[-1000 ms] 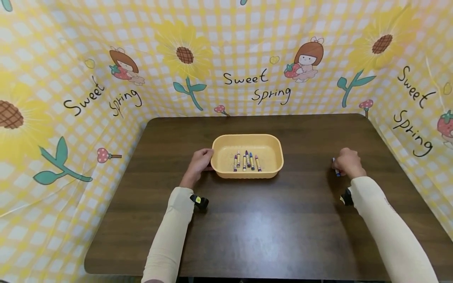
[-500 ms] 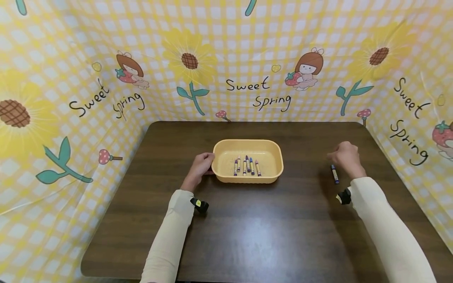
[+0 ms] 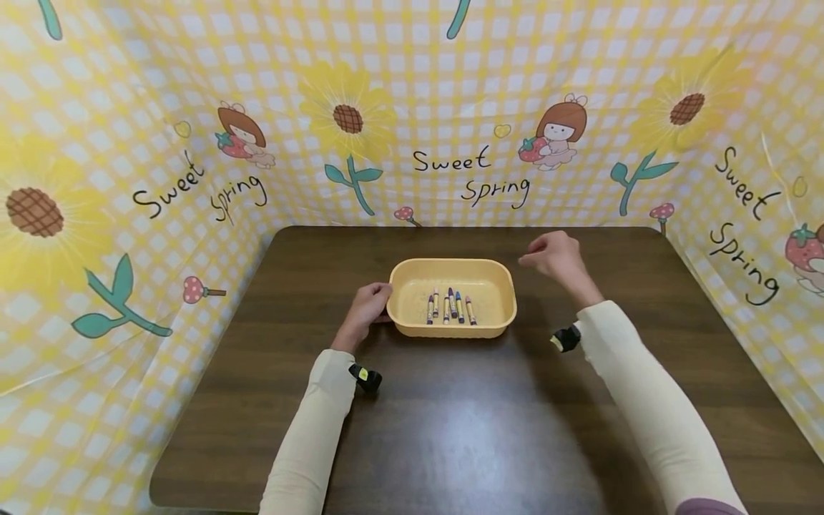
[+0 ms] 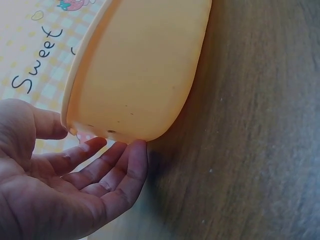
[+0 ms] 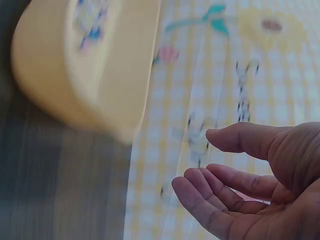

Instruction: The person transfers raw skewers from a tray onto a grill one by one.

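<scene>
A yellow plastic tray (image 3: 412, 330) sits on the table with several crayons (image 3: 452, 303) lying inside it. At the tray's left end, my left hand (image 3: 365, 309) holds it, thumb at the rim and fingers against the outer wall; the left wrist view shows this grip on the tray wall (image 4: 145, 65) closely. My right hand (image 3: 556, 257) hovers just beyond the tray's right end. In the right wrist view, that hand (image 5: 250, 180) has its thumb and loosely bent fingers apart, with nothing between them. The single crayon seen earlier on the right is hidden behind my right sleeve.
A dark wooden table (image 3: 425, 422) carries everything. Checked cloth (image 3: 450, 100) with printed flowers stands round the back and both sides. A black wrist camera (image 3: 566, 338) is strapped to my right wrist, another camera (image 3: 365, 378) to my left.
My right hand has let go of a blue-and-white crayon on the right side of the table, risen, and swung left toward the tray. The left hand stays on the tray's end.
</scene>
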Action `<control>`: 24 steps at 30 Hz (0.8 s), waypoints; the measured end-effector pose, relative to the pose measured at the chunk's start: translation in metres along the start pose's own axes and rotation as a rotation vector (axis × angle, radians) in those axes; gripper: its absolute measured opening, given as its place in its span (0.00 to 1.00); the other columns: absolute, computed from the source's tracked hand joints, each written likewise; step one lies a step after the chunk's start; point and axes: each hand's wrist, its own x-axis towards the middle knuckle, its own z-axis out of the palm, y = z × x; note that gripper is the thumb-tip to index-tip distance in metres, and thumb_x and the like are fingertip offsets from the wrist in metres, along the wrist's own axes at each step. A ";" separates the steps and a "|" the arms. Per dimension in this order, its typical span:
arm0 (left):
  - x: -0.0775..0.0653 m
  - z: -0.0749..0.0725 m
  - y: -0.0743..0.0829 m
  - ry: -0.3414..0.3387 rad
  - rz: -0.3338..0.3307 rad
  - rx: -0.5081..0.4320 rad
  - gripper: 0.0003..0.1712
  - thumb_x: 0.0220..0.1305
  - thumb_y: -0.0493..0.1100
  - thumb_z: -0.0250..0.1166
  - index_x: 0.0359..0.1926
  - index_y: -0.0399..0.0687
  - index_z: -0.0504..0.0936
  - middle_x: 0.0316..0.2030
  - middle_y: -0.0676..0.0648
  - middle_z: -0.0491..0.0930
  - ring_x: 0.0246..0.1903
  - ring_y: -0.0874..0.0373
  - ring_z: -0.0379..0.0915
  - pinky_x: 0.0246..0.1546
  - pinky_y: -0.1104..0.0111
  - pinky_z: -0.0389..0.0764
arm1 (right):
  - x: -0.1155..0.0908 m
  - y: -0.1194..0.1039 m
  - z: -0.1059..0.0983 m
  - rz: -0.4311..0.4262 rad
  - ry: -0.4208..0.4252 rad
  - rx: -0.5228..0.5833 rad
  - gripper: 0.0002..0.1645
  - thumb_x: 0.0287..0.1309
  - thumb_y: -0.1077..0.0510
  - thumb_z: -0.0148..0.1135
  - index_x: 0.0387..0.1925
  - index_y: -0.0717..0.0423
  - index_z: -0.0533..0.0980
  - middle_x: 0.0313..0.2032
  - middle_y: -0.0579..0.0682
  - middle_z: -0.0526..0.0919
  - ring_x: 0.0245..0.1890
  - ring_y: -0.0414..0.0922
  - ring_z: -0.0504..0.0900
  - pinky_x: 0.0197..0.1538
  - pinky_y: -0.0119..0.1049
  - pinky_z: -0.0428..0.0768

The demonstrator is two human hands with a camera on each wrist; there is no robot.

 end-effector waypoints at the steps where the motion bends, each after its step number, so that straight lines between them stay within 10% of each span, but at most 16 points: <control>1: 0.000 0.000 0.000 0.003 -0.004 -0.002 0.26 0.78 0.51 0.52 0.65 0.37 0.75 0.54 0.36 0.79 0.35 0.56 0.81 0.42 0.62 0.88 | 0.001 -0.009 0.006 -0.012 -0.009 0.004 0.20 0.59 0.53 0.71 0.47 0.64 0.84 0.47 0.62 0.87 0.47 0.56 0.83 0.47 0.47 0.83; 9: 0.000 0.001 0.000 0.005 0.007 0.001 0.26 0.79 0.51 0.52 0.66 0.37 0.75 0.55 0.35 0.79 0.38 0.53 0.82 0.39 0.65 0.88 | 0.000 -0.053 0.059 -0.116 -0.115 0.076 0.19 0.58 0.59 0.70 0.49 0.66 0.83 0.45 0.59 0.87 0.39 0.49 0.83 0.43 0.40 0.83; 12: -0.001 0.002 -0.001 0.005 0.006 0.001 0.26 0.79 0.50 0.52 0.66 0.37 0.75 0.55 0.35 0.79 0.38 0.54 0.81 0.38 0.66 0.88 | -0.001 -0.057 0.078 -0.179 -0.129 0.037 0.07 0.56 0.64 0.66 0.24 0.64 0.79 0.22 0.52 0.77 0.22 0.41 0.68 0.29 0.32 0.69; 16: 0.000 0.002 -0.004 0.005 -0.001 0.004 0.26 0.78 0.51 0.52 0.66 0.37 0.75 0.54 0.36 0.79 0.36 0.56 0.81 0.38 0.66 0.88 | -0.002 -0.056 0.099 -0.210 -0.171 0.017 0.28 0.51 0.72 0.58 0.12 0.50 0.52 0.14 0.43 0.47 0.17 0.39 0.45 0.25 0.33 0.49; 24: 0.000 -0.001 -0.006 0.010 0.024 -0.016 0.26 0.78 0.51 0.53 0.65 0.37 0.76 0.54 0.36 0.79 0.38 0.53 0.82 0.33 0.69 0.87 | -0.001 -0.049 0.124 -0.160 -0.195 0.031 0.28 0.44 0.78 0.49 0.12 0.47 0.49 0.16 0.42 0.44 0.17 0.39 0.44 0.20 0.31 0.47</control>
